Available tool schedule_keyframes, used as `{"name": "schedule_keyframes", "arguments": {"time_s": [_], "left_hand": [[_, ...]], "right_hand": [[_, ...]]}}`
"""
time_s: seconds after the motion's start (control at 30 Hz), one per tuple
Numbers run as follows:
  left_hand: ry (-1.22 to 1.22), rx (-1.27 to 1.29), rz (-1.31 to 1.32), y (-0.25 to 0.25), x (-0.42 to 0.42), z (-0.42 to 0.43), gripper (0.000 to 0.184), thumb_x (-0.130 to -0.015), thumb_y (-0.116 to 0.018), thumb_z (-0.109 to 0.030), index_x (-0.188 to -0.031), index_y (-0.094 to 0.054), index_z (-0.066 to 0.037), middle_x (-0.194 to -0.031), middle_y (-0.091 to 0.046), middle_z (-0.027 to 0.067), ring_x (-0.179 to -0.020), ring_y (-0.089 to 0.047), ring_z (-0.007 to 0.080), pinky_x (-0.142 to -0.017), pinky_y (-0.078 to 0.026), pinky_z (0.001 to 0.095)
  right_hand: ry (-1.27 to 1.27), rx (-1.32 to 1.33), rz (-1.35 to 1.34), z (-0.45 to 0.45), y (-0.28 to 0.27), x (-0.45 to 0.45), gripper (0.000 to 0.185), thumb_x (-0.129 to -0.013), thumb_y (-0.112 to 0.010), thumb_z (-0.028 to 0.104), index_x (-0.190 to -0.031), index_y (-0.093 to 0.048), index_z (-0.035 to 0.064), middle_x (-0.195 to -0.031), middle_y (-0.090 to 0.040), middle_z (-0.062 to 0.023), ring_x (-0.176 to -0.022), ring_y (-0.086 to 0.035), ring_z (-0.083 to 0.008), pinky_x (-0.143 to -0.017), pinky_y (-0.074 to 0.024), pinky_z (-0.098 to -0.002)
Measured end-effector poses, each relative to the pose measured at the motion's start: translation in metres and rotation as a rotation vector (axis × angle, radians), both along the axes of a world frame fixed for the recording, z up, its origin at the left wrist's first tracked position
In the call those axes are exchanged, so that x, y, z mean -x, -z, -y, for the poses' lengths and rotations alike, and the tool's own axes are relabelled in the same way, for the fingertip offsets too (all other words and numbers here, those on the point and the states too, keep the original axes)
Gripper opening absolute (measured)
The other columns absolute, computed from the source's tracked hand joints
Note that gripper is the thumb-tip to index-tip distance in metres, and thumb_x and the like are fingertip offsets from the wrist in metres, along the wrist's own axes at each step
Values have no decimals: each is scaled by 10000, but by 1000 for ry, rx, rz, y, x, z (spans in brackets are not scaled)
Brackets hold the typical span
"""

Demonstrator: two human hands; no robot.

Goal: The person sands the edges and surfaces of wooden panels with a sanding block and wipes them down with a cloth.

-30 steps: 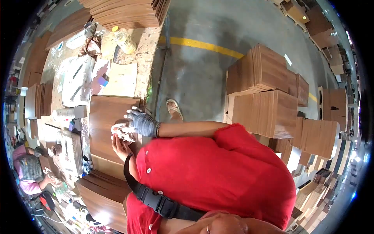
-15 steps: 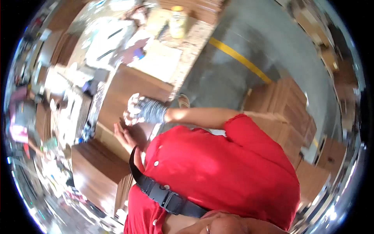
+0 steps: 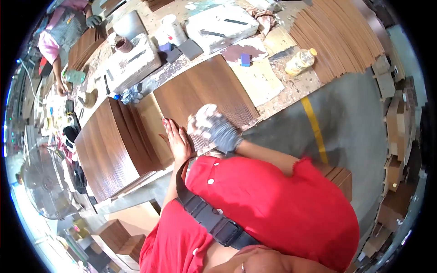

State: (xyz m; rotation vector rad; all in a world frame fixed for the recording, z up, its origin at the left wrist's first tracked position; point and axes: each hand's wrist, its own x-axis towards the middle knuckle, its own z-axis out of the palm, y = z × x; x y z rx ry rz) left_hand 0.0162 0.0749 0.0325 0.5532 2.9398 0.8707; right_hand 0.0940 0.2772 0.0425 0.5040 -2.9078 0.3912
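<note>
A dark brown wood-grain panel (image 3: pixel 205 86) lies flat on the worktable in front of me. My left hand (image 3: pixel 177 140), bare with fingers stretched out, rests at the panel's near left corner. Just right of it, my right hand (image 3: pixel 214 126) wears a grey and white glove and presses on the panel's near part. The gloved fingers look curled, and whatever is under them is hidden. Beside my left hand stands a stack of similar brown panels (image 3: pixel 107 148).
A yellow-capped bottle (image 3: pixel 301 62), a small blue block (image 3: pixel 246 59) and white paint-marked blocks (image 3: pixel 221 27) occupy the table. More panels (image 3: pixel 337 36) are stacked at far right. Another person (image 3: pixel 68 34) works at far left. A fan (image 3: pixel 48 182) stands below that person.
The view has swung, so the table and panel appear further right and lower. Both hands stay at the panel's near edge, the gloved one slightly further from the left hand's fingertips.
</note>
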Motion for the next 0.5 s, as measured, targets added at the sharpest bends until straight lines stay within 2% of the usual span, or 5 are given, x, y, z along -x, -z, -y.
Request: {"name": "schedule_keyframes", "arguments": {"time_s": [0.13,0.2,0.33,0.4,0.5], "left_hand": [[-55,-108,22,-6,-4,-1,589,-1047,-426,-257,-1509,-255,67,-1596,-204,264,-1494,-198,375,-1217,-62,523],[-39,135,-47,-6,-8,0,601,-1036,-459,-261,-1504,-269,64,-1588,-229,260,-1489,-215,370,-1210,-61,550],[-59,171,3,6,-24,4,663,-1016,-498,-309,-1515,-248,49,-1607,-201,229,-1505,-185,337,-1216,-48,551],[-66,196,14,8,-30,6,681,-1010,-508,-314,-1522,-234,44,-1612,-184,225,-1508,-173,334,-1219,-48,547],[-62,135,45,0,-35,7,679,-1006,-513,-301,-1524,-236,41,-1618,-165,222,-1508,-173,328,-1223,-42,535]], "right_hand": [[468,-220,137,-109,21,25,413,-949,-488,187,-1349,-571,132,-1404,-491,-200,-1275,-502,-370,-1072,-401,-469],[584,73,45,-116,15,20,422,-949,-498,198,-1356,-567,109,-1434,-468,-204,-1288,-478,-396,-1099,-378,-478],[516,10,390,-62,11,-21,449,-934,-542,268,-1367,-570,155,-1475,-442,-163,-1374,-392,-381,-1153,-311,-479],[317,-129,59,-38,18,-31,452,-923,-556,297,-1365,-572,208,-1489,-436,-135,-1384,-392,-346,-1132,-343,-481],[343,-38,210,-61,8,-8,428,-946,-524,278,-1355,-573,163,-1440,-466,-171,-1361,-409,-365,-1095,-380,-498]]}}
